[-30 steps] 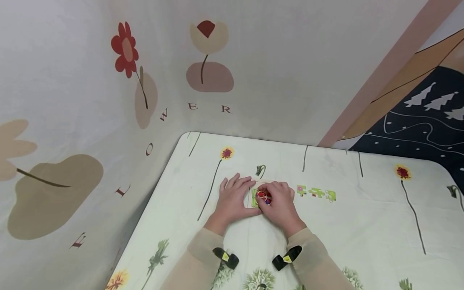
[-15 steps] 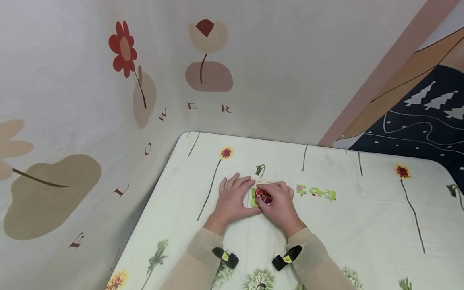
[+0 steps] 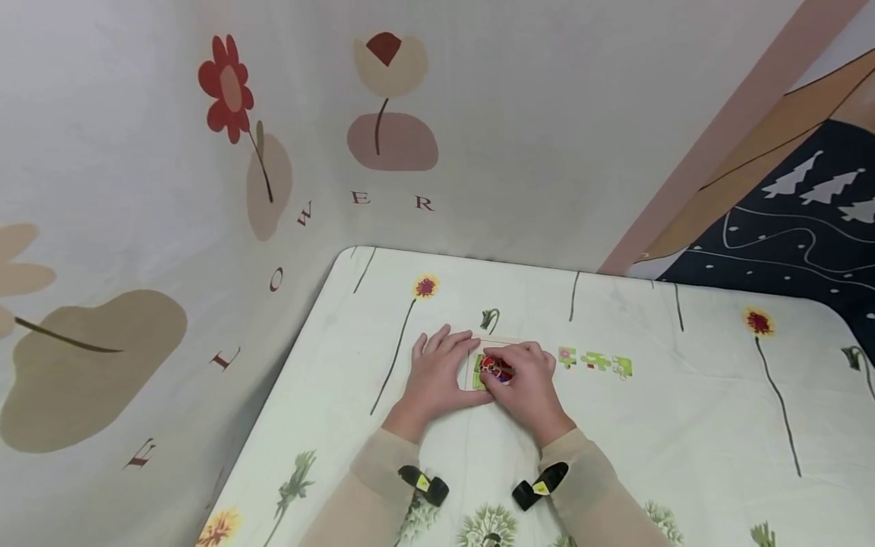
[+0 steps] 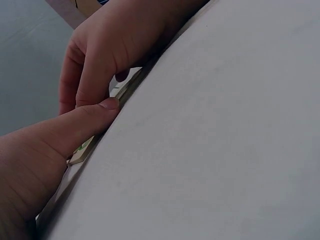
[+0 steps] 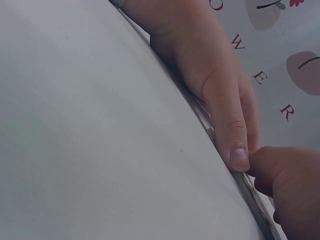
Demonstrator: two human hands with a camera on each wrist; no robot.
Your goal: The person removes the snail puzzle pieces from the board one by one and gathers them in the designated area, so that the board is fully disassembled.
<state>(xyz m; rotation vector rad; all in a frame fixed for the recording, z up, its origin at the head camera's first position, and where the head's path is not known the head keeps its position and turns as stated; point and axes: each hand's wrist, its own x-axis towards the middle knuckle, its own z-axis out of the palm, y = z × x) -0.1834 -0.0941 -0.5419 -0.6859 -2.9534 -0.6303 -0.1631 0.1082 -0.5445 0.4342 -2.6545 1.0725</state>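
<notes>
A small jigsaw puzzle board (image 3: 470, 374) with a pale rim lies flat on the table between both hands. My left hand (image 3: 437, 372) rests along its left side, fingers spread toward the far edge and thumb stretched along the near edge. Over the board, my right hand (image 3: 532, 380) bends its thumb and index finger around a red and blue puzzle piece (image 3: 494, 368). Green picture parts show left of that piece; the right hand hides the board's right half. In the left wrist view, the left thumb (image 4: 95, 117) lies against the board's near edge (image 4: 77, 157).
Three loose green puzzle pieces lie right of the board: one with a pink flower (image 3: 567, 357), a middle one (image 3: 595, 361) and a right one (image 3: 622, 368). A flower-print cloth (image 3: 683, 425) covers the table. Printed fabric walls (image 3: 519, 152) rise behind and at left.
The right thumb and index finger shift slightly over the red and blue puzzle piece, and more of it shows. The left hand and the loose pieces stay in place.
</notes>
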